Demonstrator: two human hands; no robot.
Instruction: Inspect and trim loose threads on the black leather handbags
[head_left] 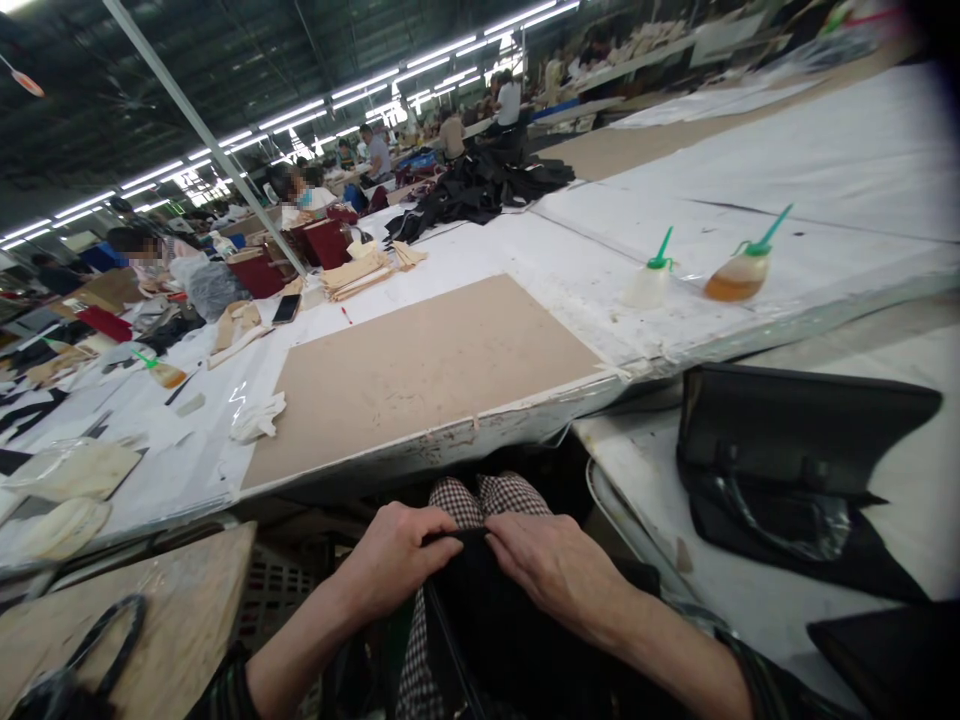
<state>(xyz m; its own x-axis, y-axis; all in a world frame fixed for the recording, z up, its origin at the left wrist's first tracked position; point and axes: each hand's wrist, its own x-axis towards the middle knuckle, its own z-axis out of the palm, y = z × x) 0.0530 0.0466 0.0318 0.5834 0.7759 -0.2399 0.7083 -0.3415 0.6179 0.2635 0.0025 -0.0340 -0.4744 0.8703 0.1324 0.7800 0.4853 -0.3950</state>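
Across my lap lies a black bag, dark enough that its details are hard to make out. My left hand pinches its upper edge between thumb and fingers. Close beside it, my right hand is closed over the same edge, fingers pressed down and thumb hidden. Checked trousers show beyond and beside the black material. Ahead of both hands is a beige board on the white-covered table.
Two glue bottles with green nozzles, one pale and one amber, stand on the table. At right a black handbag rests on a lower surface. A phone and a black fabric pile lie farther back. People sit beyond.
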